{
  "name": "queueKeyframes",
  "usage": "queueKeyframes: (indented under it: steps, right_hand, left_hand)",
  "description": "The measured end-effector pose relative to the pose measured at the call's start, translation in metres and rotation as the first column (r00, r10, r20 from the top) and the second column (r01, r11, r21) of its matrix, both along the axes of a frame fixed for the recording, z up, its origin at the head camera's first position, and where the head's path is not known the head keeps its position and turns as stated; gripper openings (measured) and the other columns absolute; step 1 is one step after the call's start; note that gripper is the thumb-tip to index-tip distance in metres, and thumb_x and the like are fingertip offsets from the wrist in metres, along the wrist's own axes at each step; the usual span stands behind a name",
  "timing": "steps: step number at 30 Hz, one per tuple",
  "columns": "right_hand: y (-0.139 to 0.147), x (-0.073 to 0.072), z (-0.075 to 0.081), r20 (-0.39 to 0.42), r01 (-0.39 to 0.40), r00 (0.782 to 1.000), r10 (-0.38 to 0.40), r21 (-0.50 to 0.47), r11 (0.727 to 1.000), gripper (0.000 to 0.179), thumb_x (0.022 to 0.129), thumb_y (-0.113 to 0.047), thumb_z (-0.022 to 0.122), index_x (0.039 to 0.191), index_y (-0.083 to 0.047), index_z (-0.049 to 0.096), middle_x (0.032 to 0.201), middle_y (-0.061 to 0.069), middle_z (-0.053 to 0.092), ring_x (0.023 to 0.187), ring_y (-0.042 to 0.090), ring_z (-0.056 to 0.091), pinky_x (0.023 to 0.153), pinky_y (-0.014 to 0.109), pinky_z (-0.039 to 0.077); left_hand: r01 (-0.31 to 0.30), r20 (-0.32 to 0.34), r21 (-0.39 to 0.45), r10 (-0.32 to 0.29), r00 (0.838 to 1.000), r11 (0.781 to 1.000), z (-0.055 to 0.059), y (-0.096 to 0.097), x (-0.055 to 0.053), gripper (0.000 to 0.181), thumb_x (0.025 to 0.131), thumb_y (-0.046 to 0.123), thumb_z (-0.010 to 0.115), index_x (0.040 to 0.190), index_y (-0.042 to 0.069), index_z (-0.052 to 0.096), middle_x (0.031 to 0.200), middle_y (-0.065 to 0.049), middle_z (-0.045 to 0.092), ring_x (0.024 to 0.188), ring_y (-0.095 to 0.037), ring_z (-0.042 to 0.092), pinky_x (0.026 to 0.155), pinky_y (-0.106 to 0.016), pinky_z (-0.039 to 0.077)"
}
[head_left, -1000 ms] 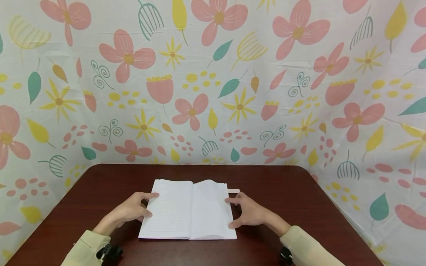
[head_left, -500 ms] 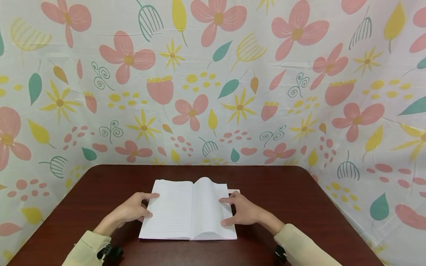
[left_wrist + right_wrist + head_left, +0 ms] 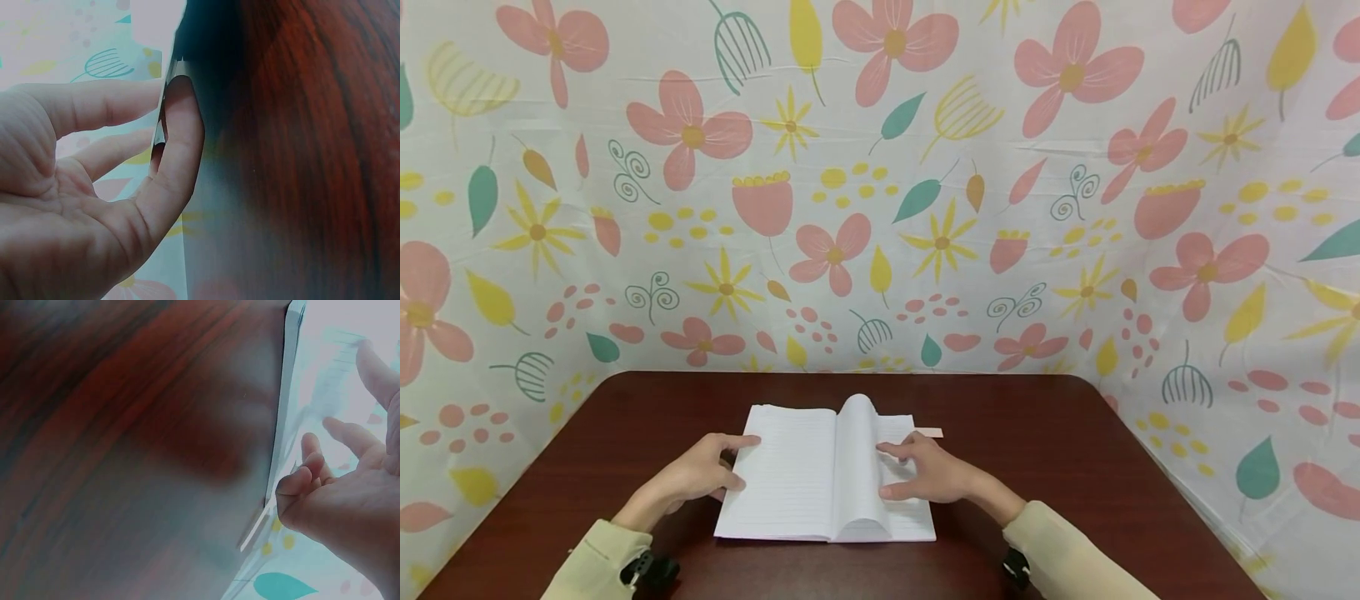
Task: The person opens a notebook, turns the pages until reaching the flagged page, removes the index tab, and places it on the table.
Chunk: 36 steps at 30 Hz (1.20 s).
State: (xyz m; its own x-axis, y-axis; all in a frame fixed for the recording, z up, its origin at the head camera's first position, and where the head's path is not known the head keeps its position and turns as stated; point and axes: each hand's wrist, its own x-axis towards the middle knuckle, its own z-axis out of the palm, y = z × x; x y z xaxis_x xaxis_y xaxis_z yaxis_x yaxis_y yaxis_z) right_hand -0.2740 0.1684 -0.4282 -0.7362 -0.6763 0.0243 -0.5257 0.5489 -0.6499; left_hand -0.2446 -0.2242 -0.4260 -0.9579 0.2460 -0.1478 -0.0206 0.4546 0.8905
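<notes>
An open lined notebook (image 3: 790,475) lies on the dark wooden table. My left hand (image 3: 700,471) grips its left edge. In the left wrist view, that hand (image 3: 100,162) has fingers on both faces of the notebook's edge. On the right side, several pages (image 3: 856,471) bulge up in an arch toward the spine. My right hand (image 3: 936,471) touches the arch's right side with its extended thumb and index finger, held apart. The right wrist view shows this hand (image 3: 356,469) with its other fingers bent over the notebook's edge (image 3: 284,400).
A white strip (image 3: 929,432) sticks out past the notebook's upper right edge. Bare wood of the table (image 3: 1037,450) surrounds the notebook. Floral cloth (image 3: 880,167) hangs behind and along the sides of the table. Each wrist carries a small black device (image 3: 651,570).
My right hand has moved left across the right page, and the pages there have risen from nearly flat into a tall arch. My left hand stays in place on the left edge.
</notes>
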Motion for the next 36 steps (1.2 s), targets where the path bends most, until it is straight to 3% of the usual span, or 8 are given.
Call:
queueKeyframes:
  steps: [11,18,26,36]
  right_hand:
    - [-0.014,0.000,0.006,0.094,0.001,0.996,0.000,-0.013,1.000,0.073,0.100,-0.038,0.073,0.161,-0.009,0.045,0.125,0.014,0.056,0.114,0.028,0.050,0.089,0.040,0.047]
    - [-0.015,-0.001,0.006,0.155,0.000,0.988,0.014,-0.087,0.996,0.073,0.102,-0.032,0.072,0.164,-0.010,0.040,0.125,0.010,0.064,0.103,0.024,0.053,0.080,0.034,0.048]
    - [-0.016,-0.001,0.008,0.142,0.030,0.990,-0.007,-0.158,0.987,0.071,0.099,-0.024,0.077,0.160,-0.005,0.045,0.129,0.010,0.068,0.095,0.021,0.058,0.071,0.030,0.050]
    - [-0.020,0.000,0.011,0.101,0.109,0.991,-0.090,-0.205,0.973,0.072,0.093,-0.022,0.083,0.155,-0.004,0.052,0.119,0.008,0.071,0.086,0.021,0.055,0.065,0.027,0.045]
  left_hand:
    - [-0.002,0.001,-0.003,0.002,1.000,1.000,0.000,0.001,0.000,0.068,0.083,-0.017,0.073,0.147,-0.007,0.056,0.127,-0.023,0.056,0.078,-0.028,0.072,0.066,-0.043,0.062]
    - [0.019,0.000,0.004,-0.019,1.000,1.000,0.001,0.000,-0.001,0.068,0.083,-0.016,0.072,0.148,-0.008,0.054,0.129,-0.025,0.055,0.078,-0.029,0.073,0.067,-0.044,0.062]
    - [-0.003,0.007,-0.001,0.003,1.000,1.000,0.002,0.001,-0.001,0.068,0.083,-0.017,0.072,0.148,-0.007,0.055,0.127,-0.024,0.056,0.076,-0.029,0.072,0.066,-0.044,0.062]
    - [-0.004,0.009,-0.004,0.004,1.000,1.000,0.001,0.001,-0.001,0.068,0.083,-0.016,0.073,0.148,-0.007,0.055,0.126,-0.023,0.057,0.076,-0.029,0.072,0.066,-0.044,0.062]
